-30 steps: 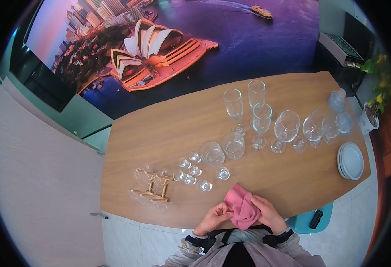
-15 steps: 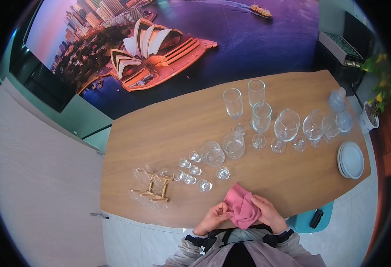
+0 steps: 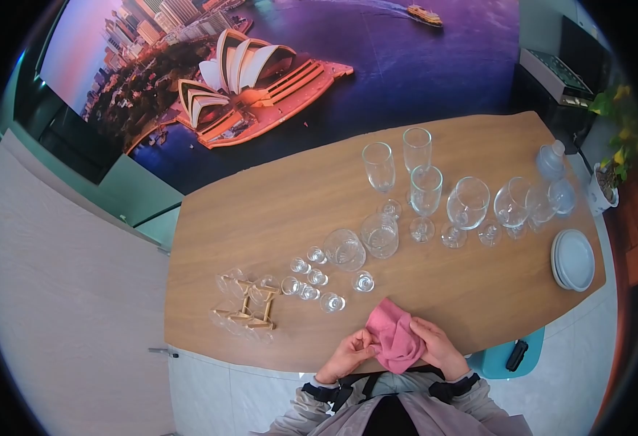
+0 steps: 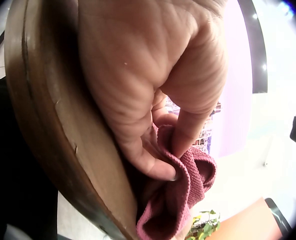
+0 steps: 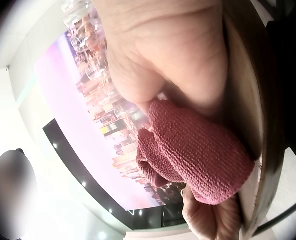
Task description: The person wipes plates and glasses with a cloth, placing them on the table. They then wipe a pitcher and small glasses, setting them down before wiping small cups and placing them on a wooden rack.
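A bunched pink cloth (image 3: 394,338) is held between both hands at the table's near edge. My left hand (image 3: 353,356) pinches its left side; in the left wrist view thumb and fingertips close on a fold of the ribbed cloth (image 4: 180,187). From the right, my right hand (image 3: 439,350) grips the same cloth, whose folded bulk (image 5: 203,155) hides part of the fingers in the right wrist view. I cannot tell whether anything is wrapped inside. Just beyond the hands stand several small glasses, the nearest one (image 3: 333,302) up and left of the cloth.
Two wide tumblers (image 3: 345,250) stand mid-table, with several stemmed glasses (image 3: 469,203) behind to the right. White plates (image 3: 574,260) are stacked at the right edge. A wooden rack (image 3: 246,312) with glasses is at left. A teal stool (image 3: 504,361) sits below the right front edge.
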Demonstrator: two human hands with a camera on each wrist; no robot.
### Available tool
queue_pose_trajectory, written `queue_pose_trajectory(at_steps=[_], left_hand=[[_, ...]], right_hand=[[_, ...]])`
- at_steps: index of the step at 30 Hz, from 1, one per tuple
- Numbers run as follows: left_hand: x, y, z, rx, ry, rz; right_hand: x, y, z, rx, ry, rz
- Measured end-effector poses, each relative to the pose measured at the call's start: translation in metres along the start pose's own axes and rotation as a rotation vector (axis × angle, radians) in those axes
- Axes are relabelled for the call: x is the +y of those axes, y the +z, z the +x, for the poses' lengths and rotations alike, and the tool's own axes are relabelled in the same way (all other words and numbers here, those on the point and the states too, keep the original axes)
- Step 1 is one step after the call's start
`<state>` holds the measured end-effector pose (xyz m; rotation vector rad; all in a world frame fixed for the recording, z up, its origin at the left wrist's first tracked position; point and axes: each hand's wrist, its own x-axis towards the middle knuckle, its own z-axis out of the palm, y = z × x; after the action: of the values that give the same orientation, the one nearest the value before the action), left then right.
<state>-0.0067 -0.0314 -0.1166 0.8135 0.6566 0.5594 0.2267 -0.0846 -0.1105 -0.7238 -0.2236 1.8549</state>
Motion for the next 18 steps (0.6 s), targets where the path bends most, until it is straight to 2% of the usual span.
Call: queue_pose_trajectory(at_steps=[18], left_hand=[[0.004,0.004,0.0,-0.01,-0.005,-0.026]], right_hand=[[0.007,-0.013,0.002,-0.041,-0.019,-0.003]])
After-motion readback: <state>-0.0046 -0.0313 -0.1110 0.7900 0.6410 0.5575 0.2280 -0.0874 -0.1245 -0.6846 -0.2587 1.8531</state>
